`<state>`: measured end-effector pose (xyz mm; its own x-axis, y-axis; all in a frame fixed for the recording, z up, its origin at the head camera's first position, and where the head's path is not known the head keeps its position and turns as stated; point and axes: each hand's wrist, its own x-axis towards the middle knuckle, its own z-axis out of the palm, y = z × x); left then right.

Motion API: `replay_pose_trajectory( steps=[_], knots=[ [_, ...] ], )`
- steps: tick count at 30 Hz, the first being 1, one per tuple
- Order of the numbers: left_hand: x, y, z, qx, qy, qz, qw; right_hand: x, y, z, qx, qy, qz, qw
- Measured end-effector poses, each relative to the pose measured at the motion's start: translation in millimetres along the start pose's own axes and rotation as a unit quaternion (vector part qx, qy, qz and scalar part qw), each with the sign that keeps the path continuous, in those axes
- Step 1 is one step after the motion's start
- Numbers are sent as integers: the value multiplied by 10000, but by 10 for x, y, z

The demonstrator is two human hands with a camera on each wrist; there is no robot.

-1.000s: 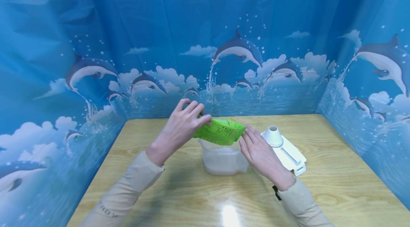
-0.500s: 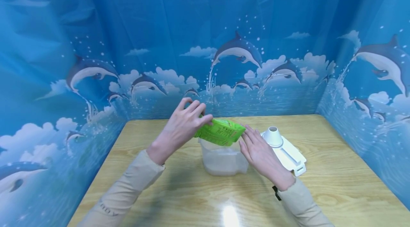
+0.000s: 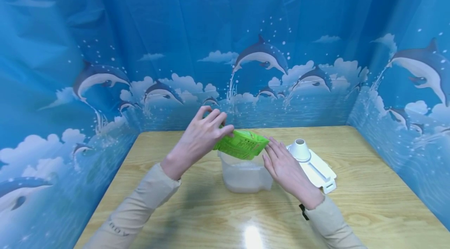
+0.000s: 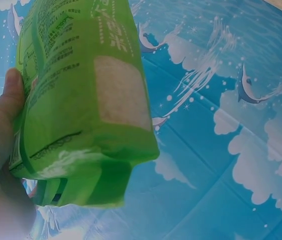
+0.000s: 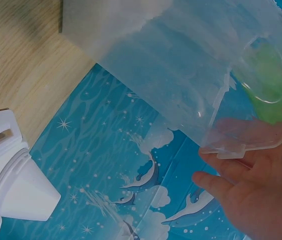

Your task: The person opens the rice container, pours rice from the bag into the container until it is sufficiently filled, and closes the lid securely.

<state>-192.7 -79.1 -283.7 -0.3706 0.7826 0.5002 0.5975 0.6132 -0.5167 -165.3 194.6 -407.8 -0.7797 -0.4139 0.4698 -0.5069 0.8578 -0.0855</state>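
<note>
My left hand (image 3: 198, 137) grips a green plastic bag (image 3: 242, 145) with printed text, held tilted over a clear plastic container (image 3: 246, 178). In the left wrist view, the thumb lies against the bag (image 4: 76, 95), whose pale window shows whitish grains. My right hand (image 3: 286, 169) is at the container's right side, fingers extended beside the bag's lower end. Through the container's clear wall (image 5: 166, 70), in the right wrist view, part of the right hand (image 5: 261, 187) and a patch of green show. Whitish contents appear inside. The bag's mouth is hidden.
A white lid-like plastic part (image 3: 318, 171) with a cone-shaped spout (image 3: 299, 149) lies right of the container on the wooden table (image 3: 197, 217). Blue dolphin-printed curtains (image 3: 197, 46) stand around the back and sides.
The left hand and bag have shifted very slightly up. The right hand, the container and the white part stay in place.
</note>
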Motion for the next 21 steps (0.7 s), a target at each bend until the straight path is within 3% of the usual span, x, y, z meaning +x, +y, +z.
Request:
replay_pose_trajectory(
  steps=[21],
  knots=[
    [19, -48, -24, 70, -317, 236, 9992, -10, -9, -2, 40, 31, -49, 10000]
  ],
)
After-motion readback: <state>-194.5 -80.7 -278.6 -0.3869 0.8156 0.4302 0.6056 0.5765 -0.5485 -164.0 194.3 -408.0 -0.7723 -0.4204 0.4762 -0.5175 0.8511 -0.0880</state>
